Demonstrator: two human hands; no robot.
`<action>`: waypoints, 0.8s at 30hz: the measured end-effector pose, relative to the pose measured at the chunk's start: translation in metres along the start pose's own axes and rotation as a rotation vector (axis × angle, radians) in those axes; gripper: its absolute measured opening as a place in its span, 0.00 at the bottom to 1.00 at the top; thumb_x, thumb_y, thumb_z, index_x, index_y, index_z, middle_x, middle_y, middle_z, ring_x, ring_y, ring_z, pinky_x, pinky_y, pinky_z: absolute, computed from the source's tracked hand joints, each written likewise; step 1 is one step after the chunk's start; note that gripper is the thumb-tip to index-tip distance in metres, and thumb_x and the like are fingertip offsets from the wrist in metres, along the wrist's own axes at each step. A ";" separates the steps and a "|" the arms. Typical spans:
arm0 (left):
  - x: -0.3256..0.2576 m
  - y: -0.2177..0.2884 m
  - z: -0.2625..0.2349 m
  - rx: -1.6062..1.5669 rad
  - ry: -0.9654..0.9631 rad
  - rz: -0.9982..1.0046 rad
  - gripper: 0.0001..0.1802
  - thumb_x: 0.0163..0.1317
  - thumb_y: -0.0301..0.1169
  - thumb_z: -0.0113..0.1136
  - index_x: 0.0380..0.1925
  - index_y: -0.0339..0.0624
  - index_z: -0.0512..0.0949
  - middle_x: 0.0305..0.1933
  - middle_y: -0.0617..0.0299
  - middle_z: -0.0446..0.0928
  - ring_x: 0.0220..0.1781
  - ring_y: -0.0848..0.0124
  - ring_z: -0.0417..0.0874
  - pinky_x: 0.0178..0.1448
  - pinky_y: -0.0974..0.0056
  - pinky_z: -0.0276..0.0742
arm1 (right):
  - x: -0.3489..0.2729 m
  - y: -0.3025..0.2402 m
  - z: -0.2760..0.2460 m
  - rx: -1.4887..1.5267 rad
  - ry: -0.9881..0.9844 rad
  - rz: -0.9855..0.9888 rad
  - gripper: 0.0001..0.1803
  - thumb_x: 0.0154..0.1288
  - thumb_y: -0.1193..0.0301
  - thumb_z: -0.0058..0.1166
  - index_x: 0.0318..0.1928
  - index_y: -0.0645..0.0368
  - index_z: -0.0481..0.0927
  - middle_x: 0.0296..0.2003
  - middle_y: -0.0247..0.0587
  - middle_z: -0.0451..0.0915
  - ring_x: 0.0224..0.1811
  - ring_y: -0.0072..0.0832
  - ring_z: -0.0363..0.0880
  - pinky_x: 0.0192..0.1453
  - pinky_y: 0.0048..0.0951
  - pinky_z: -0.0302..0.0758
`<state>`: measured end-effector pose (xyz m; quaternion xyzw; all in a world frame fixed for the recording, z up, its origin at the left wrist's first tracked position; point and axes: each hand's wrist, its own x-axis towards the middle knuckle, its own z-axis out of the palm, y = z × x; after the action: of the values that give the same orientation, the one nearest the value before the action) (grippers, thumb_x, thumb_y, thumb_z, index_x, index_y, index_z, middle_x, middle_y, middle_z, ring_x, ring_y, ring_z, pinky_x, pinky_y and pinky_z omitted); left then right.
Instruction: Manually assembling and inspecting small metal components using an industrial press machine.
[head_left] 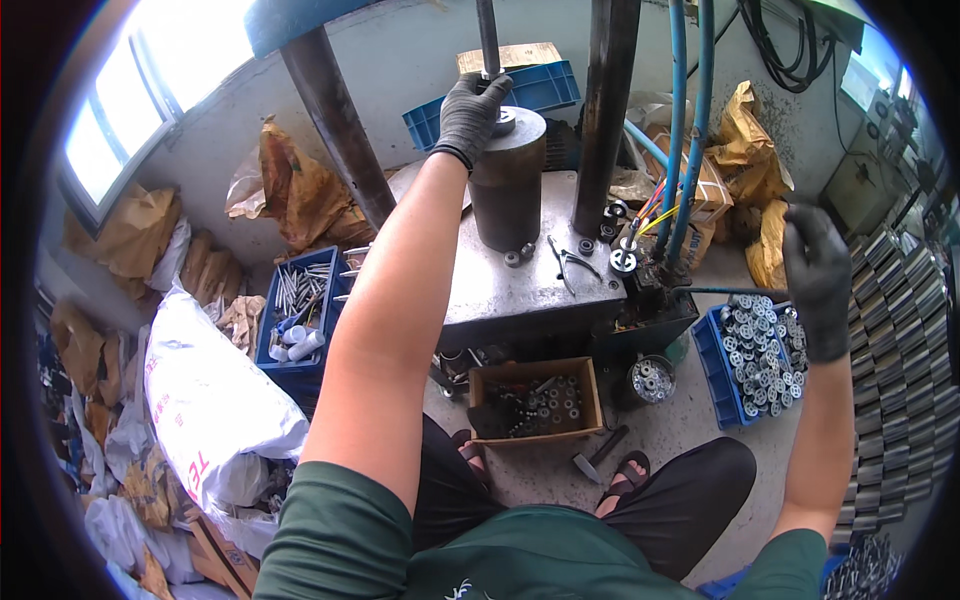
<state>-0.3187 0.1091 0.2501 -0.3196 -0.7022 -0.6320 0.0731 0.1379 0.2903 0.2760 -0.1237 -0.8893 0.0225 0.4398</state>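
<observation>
near right, the right hand (818,275) hangs over the blue bin (712,352) of small metal rings (fingers curled, gripping nothing i can see). far centre, the left hand (470,115) closes on a ring (505,120) atop the dark steel cylinder (507,190) — seat it flat, centred under the rod (488,35).

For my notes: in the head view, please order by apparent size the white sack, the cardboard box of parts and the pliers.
1. White sack, largest, though nearer the camera.
2. Cardboard box of parts.
3. Pliers, smallest.
</observation>
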 end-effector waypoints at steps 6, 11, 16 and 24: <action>-0.005 0.003 0.010 -0.176 0.093 0.059 0.19 0.67 0.41 0.63 0.47 0.35 0.79 0.34 0.57 0.83 0.34 0.71 0.83 0.42 0.63 0.81 | 0.032 0.032 0.016 -0.087 -0.033 0.103 0.14 0.71 0.71 0.57 0.54 0.60 0.83 0.41 0.54 0.85 0.43 0.44 0.87 0.48 0.37 0.81; 0.008 -0.023 -0.002 -0.355 0.105 0.120 0.14 0.72 0.36 0.55 0.47 0.37 0.79 0.38 0.56 0.84 0.40 0.69 0.84 0.48 0.62 0.81 | -0.029 -0.026 -0.021 0.088 -0.408 0.398 0.16 0.68 0.73 0.58 0.54 0.68 0.82 0.39 0.56 0.86 0.36 0.39 0.87 0.44 0.35 0.82; 0.006 -0.017 0.000 -0.227 -0.014 0.109 0.18 0.77 0.42 0.52 0.54 0.41 0.79 0.38 0.62 0.83 0.39 0.75 0.81 0.45 0.68 0.79 | -0.137 -0.055 -0.041 0.014 -0.714 0.232 0.08 0.58 0.73 0.59 0.37 0.61 0.84 0.31 0.53 0.83 0.36 0.50 0.84 0.43 0.46 0.81; 0.003 -0.010 0.001 -0.210 -0.126 0.026 0.24 0.77 0.48 0.53 0.58 0.41 0.77 0.37 0.60 0.82 0.37 0.73 0.82 0.47 0.66 0.81 | -0.171 -0.057 -0.039 -0.047 -0.764 0.229 0.05 0.58 0.71 0.59 0.29 0.60 0.80 0.28 0.52 0.80 0.34 0.51 0.82 0.40 0.49 0.78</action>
<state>-0.3267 0.1111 0.2431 -0.3740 -0.6311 -0.6796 0.0032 0.2568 0.1915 0.1754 -0.2148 -0.9695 0.0957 0.0690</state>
